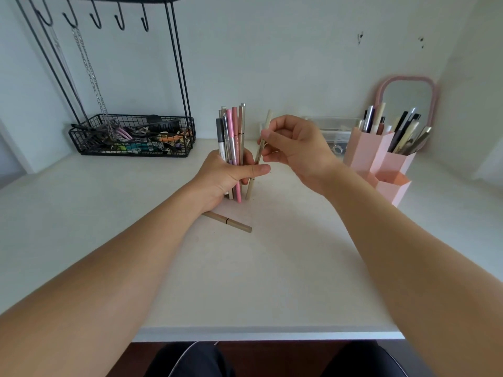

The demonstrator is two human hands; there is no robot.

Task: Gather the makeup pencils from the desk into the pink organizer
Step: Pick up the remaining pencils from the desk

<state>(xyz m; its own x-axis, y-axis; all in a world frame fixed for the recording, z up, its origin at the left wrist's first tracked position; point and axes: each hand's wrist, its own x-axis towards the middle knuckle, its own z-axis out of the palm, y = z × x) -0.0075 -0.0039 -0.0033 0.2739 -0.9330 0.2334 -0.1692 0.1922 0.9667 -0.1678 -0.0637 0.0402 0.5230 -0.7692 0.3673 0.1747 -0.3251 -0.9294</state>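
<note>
My left hand (pixel 227 176) grips an upright bundle of several makeup pencils (pixel 232 134), pink, grey and beige, with their lower ends near the desk. My right hand (pixel 295 144) pinches one more beige pencil (pixel 261 148), held almost upright against the right side of the bundle. Another beige pencil (pixel 228 221) lies flat on the white desk (pixel 245 281), just below my left wrist. The pink organizer (pixel 381 159) stands at the right, and several pencils and brushes stick out of its taller compartments.
A black wire basket (pixel 130 140) full of hair clips sits at the back left under a rack of hooks with hanging chains. A clear plastic box (pixel 334 131) and a pink-framed mirror (pixel 405 102) stand behind the organizer. The desk's front edge (pixel 266 334) is near me.
</note>
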